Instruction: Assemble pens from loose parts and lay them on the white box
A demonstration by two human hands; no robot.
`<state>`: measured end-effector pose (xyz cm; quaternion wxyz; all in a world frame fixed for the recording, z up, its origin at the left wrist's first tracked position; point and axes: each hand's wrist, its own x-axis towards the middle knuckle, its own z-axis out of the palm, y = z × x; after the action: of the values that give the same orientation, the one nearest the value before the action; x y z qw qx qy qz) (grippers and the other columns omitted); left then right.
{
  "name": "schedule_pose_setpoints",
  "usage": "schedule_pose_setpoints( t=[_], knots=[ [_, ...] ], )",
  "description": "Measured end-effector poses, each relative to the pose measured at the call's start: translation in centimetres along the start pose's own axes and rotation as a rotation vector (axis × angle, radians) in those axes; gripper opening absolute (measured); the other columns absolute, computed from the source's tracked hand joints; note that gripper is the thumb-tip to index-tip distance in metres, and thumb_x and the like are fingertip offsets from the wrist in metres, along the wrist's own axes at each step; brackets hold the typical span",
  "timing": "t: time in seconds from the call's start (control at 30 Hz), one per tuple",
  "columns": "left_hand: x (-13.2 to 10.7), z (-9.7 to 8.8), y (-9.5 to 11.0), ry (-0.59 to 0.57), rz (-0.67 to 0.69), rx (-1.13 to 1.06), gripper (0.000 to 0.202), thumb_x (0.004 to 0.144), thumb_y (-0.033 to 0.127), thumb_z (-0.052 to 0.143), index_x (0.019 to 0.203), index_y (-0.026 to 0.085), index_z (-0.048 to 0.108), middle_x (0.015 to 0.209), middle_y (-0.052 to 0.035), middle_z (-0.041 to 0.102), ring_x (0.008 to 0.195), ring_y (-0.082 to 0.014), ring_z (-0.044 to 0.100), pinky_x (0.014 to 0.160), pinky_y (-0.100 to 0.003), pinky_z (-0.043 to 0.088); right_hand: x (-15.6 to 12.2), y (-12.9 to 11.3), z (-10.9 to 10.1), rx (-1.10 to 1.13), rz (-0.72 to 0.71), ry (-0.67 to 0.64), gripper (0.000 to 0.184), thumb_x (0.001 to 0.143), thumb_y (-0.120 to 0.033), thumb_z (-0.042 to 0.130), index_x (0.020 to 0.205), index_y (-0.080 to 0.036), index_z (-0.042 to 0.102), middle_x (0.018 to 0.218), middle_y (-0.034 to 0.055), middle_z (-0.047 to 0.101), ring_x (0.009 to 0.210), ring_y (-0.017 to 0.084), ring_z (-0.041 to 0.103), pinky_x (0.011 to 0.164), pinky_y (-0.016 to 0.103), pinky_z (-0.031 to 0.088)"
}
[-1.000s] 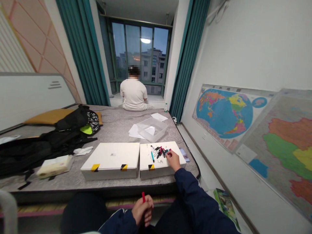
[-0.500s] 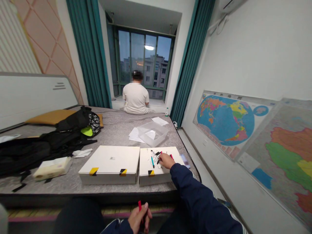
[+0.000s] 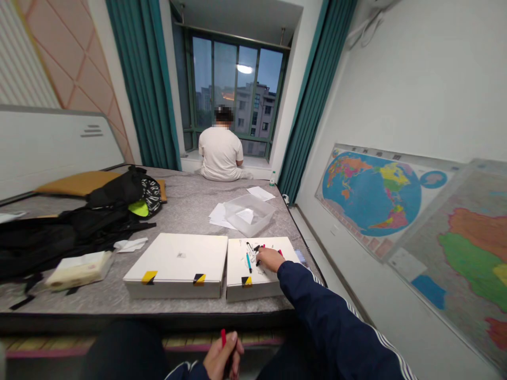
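- The left hand [image 3: 225, 355] is low in front, near the person's lap, its fingers closed around a red pen [image 3: 223, 338] whose top end sticks up past the thumb.
- The right hand [image 3: 271, 259] reaches out over the right box [image 3: 235, 272], fingertips down among the pens; I cannot tell whether they are clamped on one or only touching.
- The pens [image 3: 256, 248] lie in a loose heap on the lid of the right box, partly hidden by the right hand; black, white and red show among them.
- A teal pen [image 3: 249, 262] lies at the left side of the heap, near the right hand's fingertips.
- The left box [image 3: 178, 264] sits just beside the right box, both white, with black-and-yellow tape [image 3: 246, 282] at their front edges.
- Both boxes rest on a grey bed [image 3: 186, 200].
- Behind the right box is a clear bin [image 3: 255, 227], with papers [image 3: 217, 216] at its left side and a sheet [image 3: 261, 193] beyond it.
- To the left of the boxes are a tissue pack [image 3: 79, 271] and a black bag [image 3: 113, 196].
- At the window, a person in a white shirt [image 3: 220, 153] sits facing away, well apart from both hands.
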<state>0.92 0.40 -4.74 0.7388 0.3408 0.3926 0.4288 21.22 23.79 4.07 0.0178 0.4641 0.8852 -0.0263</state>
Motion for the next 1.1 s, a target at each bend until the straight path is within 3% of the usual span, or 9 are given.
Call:
schedule_pose_setpoints(
  t=[0.23,0.5,0.6,0.73,0.87,1.0,1.1],
  knots=[
    [0.4,0.0,1.6,0.068,0.076,-0.021,0.057,0.072,0.074,0.058,0.069,0.018,0.054,0.038,0.0061,0.044,0.034,-0.0087,0.038,0.039,-0.022,0.033,1.2,-0.1,0.9,-0.115,-0.106,-0.003,0.020,0.089,-0.011,0.053,0.091,-0.013,0.072,0.102,0.0152,0.066,0.093,0.025,0.063,0.076,0.029,0.045],
    [1.1,-0.3,2.6,0.097,0.117,0.005,0.054,0.076,0.070,0.057,0.070,0.016,0.056,0.039,0.0052,0.046,0.034,-0.0091,0.042,0.040,-0.022,0.033,1.3,-0.3,0.9,-0.140,-0.158,0.005,0.021,0.092,-0.014,0.049,0.101,-0.018,0.068,0.102,0.0126,0.065,0.088,0.024,0.064,0.073,0.031,0.046],
    [2.4,-0.4,4.7,0.122,0.193,0.048,0.053,0.078,0.068,0.057,0.071,0.016,0.057,0.042,0.0036,0.050,0.039,-0.0100,0.047,0.044,-0.022,0.036,1.1,-0.4,0.9,-0.138,-0.155,-0.010,0.021,0.093,-0.014,0.048,0.101,-0.018,0.067,0.103,0.0129,0.064,0.088,0.024,0.065,0.074,0.031,0.045],
    [5.8,-1.1,9.0,0.201,0.338,0.125,0.052,0.075,0.065,0.062,0.073,0.014,0.060,0.046,0.0027,0.053,0.043,-0.0103,0.049,0.046,-0.022,0.039,1.0,-0.3,0.9,-0.141,-0.157,-0.012,0.021,0.091,-0.012,0.048,0.100,-0.017,0.066,0.104,0.0127,0.064,0.086,0.023,0.064,0.074,0.030,0.044],
    [9.1,-2.0,12.3,0.284,0.358,0.138,0.053,0.069,0.067,0.065,0.073,0.014,0.061,0.047,0.0034,0.054,0.043,-0.0105,0.050,0.044,-0.021,0.040,0.7,0.0,1.1,-0.102,-0.112,0.004,0.020,0.088,-0.012,0.050,0.099,-0.017,0.066,0.102,0.0113,0.064,0.085,0.022,0.064,0.073,0.028,0.043],
    [10.7,-2.6,13.2,0.351,0.373,0.099,0.052,0.068,0.066,0.066,0.073,0.014,0.062,0.050,0.0039,0.054,0.045,-0.0102,0.051,0.046,-0.022,0.044,0.2,0.7,0.9,0.101,-0.017,0.120,0.015,0.082,-0.013,0.057,0.092,-0.018,0.066,0.099,0.0080,0.064,0.087,0.020,0.061,0.076,0.027,0.043],
    [11.2,-3.0,13.2,0.382,0.378,0.070,0.053,0.068,0.064,0.068,0.080,0.012,0.064,0.056,0.0032,0.056,0.047,-0.0098,0.054,0.048,-0.022,0.047,-0.4,0.9,0.8,0.395,0.095,0.345,0.011,0.079,-0.015,0.060,0.087,-0.017,0.066,0.090,0.0051,0.064,0.084,0.018,0.060,0.078,0.027,0.045]
  ],
)
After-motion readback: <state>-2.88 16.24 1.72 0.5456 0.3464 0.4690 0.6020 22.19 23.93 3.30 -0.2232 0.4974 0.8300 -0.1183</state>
